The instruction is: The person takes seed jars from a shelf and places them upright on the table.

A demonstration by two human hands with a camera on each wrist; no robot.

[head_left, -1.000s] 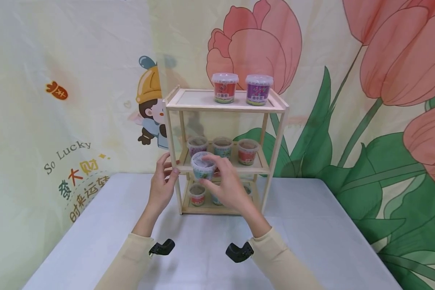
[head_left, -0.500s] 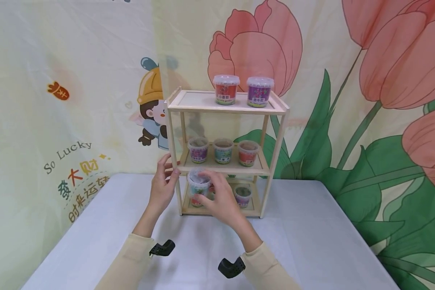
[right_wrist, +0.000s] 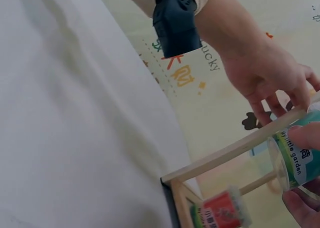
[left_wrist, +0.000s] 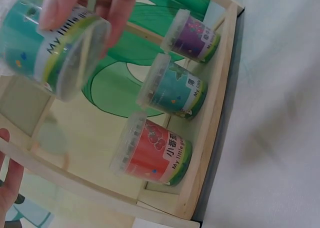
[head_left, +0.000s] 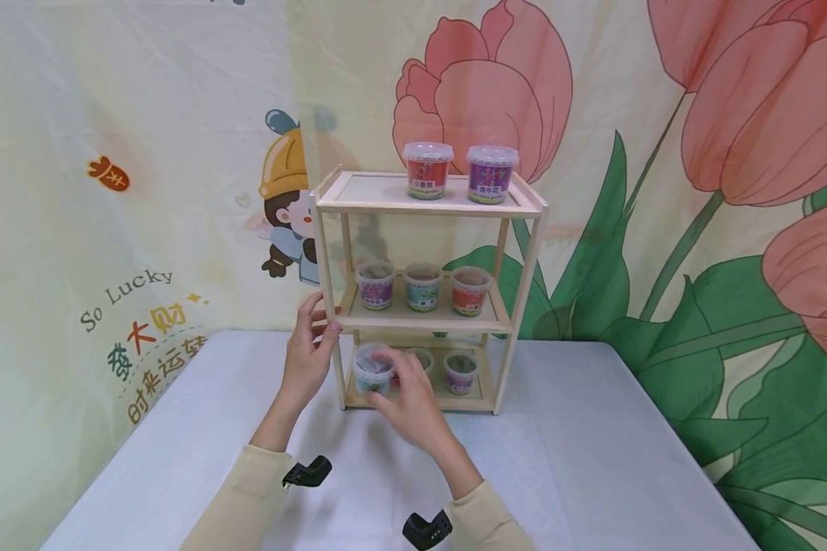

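Note:
My right hand holds a teal lidded plastic cup between thumb and fingers, in front of the bottom shelf's left end. In the right wrist view the cup reads "My little garden" and is held beside the rack's post. My left hand grips the left front post of the wooden three-tier rack at middle-shelf height. On the bottom shelf, the left wrist view shows a red cup, a teal cup and a purple cup. From the head, the held cup and right hand hide much of the red and teal ones.
Purple, teal and red cups line the middle shelf. The top shelf bears another red cup and purple cup. The rack stands on a white-covered table, before a printed cloth backdrop.
My right hand has lowered the teal cup from in front of the middle shelf to bottom-shelf level, shifting slightly left. My left hand stays on the post.

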